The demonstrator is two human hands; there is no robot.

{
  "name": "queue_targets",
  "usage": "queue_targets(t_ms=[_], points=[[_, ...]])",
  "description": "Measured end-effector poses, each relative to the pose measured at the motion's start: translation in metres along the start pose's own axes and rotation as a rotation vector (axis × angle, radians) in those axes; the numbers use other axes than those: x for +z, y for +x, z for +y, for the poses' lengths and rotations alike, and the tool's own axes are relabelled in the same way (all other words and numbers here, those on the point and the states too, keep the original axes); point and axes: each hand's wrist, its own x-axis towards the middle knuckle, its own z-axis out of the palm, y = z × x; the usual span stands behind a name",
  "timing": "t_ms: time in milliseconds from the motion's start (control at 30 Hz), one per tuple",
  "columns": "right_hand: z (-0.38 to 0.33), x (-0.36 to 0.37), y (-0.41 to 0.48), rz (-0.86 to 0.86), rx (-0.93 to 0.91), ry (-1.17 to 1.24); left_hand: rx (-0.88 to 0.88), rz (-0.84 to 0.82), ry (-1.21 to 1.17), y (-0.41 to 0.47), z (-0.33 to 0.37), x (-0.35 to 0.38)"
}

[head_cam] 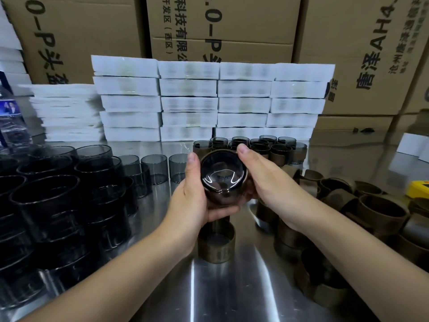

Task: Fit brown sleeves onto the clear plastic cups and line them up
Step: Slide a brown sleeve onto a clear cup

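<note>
One clear cup (221,176) between left hand (193,196), right hand (263,180)

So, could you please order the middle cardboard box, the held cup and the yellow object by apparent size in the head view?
1. middle cardboard box, though farthest.
2. held cup.
3. yellow object, partly cropped, so unsure.

Cardboard boxes (250,26): "0-P", "AH4", "科技有限公", "开发区(西区)".

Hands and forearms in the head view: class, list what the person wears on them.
Nothing is worn. The left hand and right hand are bare, no gloves. No ring, watch or bracelet shows. The left forearm and right forearm are bare to the picture's edge; no sleeve shows.
</note>
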Motion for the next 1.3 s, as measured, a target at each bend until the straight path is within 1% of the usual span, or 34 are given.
queue_targets(t_ms=[100, 300, 567, 733, 767, 867, 900, 1000, 1067, 1133, 1200, 1300], points=[[0.001, 0.002, -0.001, 0.0, 0.021, -0.011, 0.005, 0.037, 0.004, 0.001, -0.001, 0.0], [-0.001, 0.002, -0.003, -0.016, 0.051, -0.001, 0.028, 0.052, -0.001, 0.001, -0.001, 0.001], [-0.001, 0.003, -0.004, -0.032, 0.013, 0.01, 0.12, 0.111, 0.015, -0.001, -0.003, 0.002], [0.001, 0.0, -0.002, -0.086, -0.026, 0.056, 0.103, 0.123, 0.017, 0.001, -0.001, 0.002], [0.0, -0.001, -0.001, -0.105, -0.021, 0.098, 0.101, 0.128, 0.021, 0.001, 0.0, 0.002], [-0.004, -0.011, 0.001, -0.195, 0.001, 0.35, 0.135, 0.139, 0.069, 0.002, 0.003, 0.001], [-0.005, -0.015, 0.002, -0.203, -0.006, 0.385, 0.151, 0.141, 0.099, 0.002, 0.003, 0.001], [-0.008, -0.027, 0.005, -0.127, -0.076, 0.38, 0.191, 0.169, 0.198, 0.003, 0.003, 0.0], [-0.006, -0.03, 0.008, -0.017, -0.1, 0.379, 0.231, 0.221, 0.249, 0.005, 0.002, -0.003], [-0.001, -0.033, 0.013, 0.133, -0.116, 0.295, 0.269, 0.289, 0.261, 0.007, 0.003, -0.006], [0.004, -0.035, 0.015, 0.232, -0.137, 0.183, 0.266, 0.333, 0.257, 0.009, 0.004, -0.009], [0.009, -0.033, 0.018, 0.26, -0.144, 0.052, 0.228, 0.374, 0.284, 0.009, 0.005, -0.011]])
